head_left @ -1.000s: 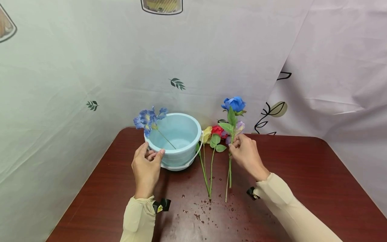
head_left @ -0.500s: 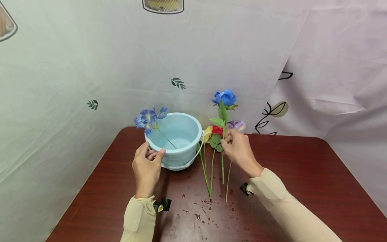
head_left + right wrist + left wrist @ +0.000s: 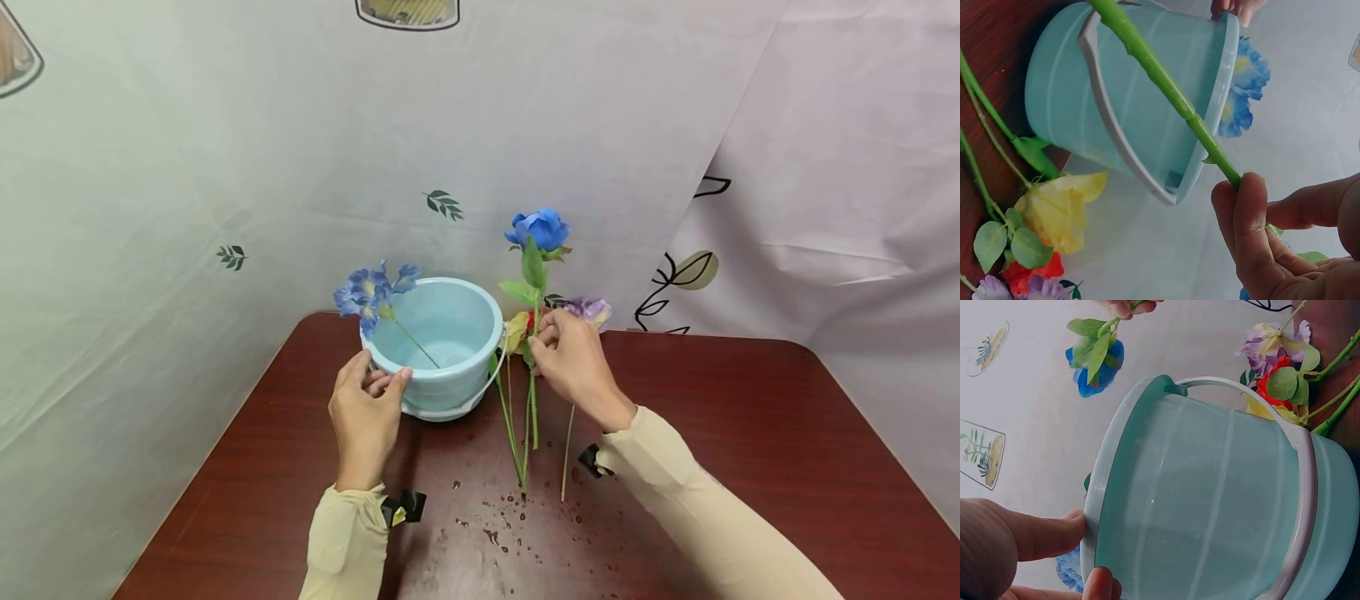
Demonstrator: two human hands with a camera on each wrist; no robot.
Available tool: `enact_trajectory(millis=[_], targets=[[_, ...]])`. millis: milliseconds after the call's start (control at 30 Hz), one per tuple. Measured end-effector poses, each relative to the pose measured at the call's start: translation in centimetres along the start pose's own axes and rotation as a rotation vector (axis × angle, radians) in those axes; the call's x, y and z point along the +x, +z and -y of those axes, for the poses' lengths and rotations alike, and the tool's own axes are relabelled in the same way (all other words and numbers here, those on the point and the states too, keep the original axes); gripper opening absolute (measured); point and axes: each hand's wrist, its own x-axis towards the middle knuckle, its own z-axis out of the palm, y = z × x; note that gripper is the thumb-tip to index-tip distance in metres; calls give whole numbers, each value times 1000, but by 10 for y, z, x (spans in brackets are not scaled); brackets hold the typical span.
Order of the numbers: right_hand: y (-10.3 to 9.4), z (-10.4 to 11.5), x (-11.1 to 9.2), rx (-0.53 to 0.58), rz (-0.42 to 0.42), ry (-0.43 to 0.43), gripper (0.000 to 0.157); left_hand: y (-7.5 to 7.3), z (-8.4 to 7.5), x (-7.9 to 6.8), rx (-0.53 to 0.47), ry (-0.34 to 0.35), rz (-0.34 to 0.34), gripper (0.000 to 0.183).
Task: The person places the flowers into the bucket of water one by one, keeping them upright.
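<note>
My left hand (image 3: 366, 417) grips the near left rim of a light blue bucket (image 3: 450, 387), thumb and fingers on either side of the edge. Inside the bucket leans a blue-violet iris (image 3: 367, 296), its bloom beyond the left rim. My right hand (image 3: 572, 358) pinches the green stem of a blue peony-like flower (image 3: 542, 229), held upright to the right of the bucket. In the right wrist view the flower's thorny stem (image 3: 1160, 78) slants across the bucket, and its bloom is mostly out of frame. The white bucket handle (image 3: 1307, 487) hangs down along the side.
Right of the bucket lie a yellow flower (image 3: 516, 332), a red flower (image 3: 1032, 275) partly hidden by my right hand in the head view, and a purple flower (image 3: 588, 311). Water drops (image 3: 491, 537) dot the dark red table (image 3: 712, 433). A printed cloth (image 3: 600, 125) hangs behind.
My right hand has carried the blue flower leftward, closer to the bucket, its bloom rising. The purple flower is now uncovered, the red one more hidden. The left hand stays on the rim.
</note>
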Motion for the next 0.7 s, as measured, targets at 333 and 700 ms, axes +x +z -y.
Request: enact_trajectory(millis=[333,700], targets=[[8,11,5,61,5,2,12,0,-1,0,-12,-7,2,60],[12,22,12,32,-9,-38,9,0,-1,0,-8,-10,4,61]])
